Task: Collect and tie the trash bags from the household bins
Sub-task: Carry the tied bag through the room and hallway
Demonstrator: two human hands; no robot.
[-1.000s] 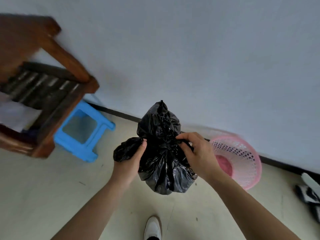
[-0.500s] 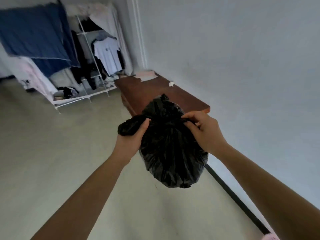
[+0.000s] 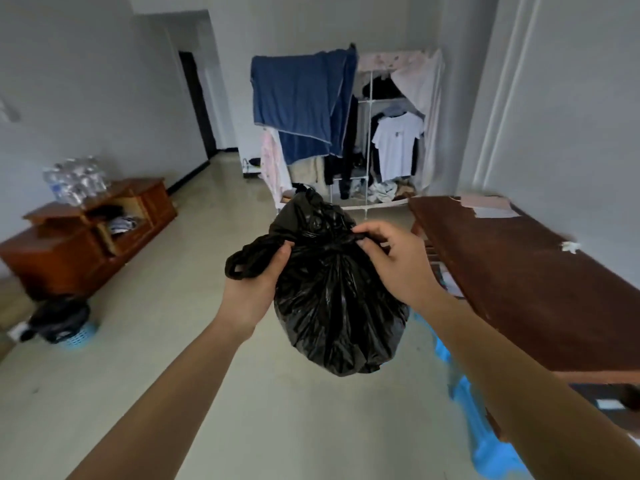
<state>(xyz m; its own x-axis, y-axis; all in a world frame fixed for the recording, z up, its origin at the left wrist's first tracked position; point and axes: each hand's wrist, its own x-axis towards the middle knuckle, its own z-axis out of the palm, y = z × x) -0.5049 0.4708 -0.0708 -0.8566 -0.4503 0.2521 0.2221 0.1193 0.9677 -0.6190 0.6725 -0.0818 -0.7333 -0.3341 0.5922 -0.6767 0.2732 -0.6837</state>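
Note:
A full black trash bag [image 3: 332, 306] hangs in the air in front of me, held at chest height by both hands. My left hand [image 3: 254, 282] grips one twisted end of the bag's mouth, which loops out to the left. My right hand [image 3: 391, 261] pinches the other twisted end over the gathered neck. A tuft of the bag's top sticks up behind the neck. At the far left, on the floor, a small blue bin [image 3: 78, 336] holds another black bag [image 3: 57, 318].
A brown wooden table [image 3: 526, 282] stands close on my right, with a blurred blue stool [image 3: 485, 427] below it. A low wooden cabinet [image 3: 86, 233] with bottled water lines the left wall. A clothes rack [image 3: 349, 133] stands ahead. Pale floor stretches between them.
My view has swung left, from the wall corner with the pink basket to the open room. Both hands have kept their grip on the bag's ends, pulling them slightly further apart.

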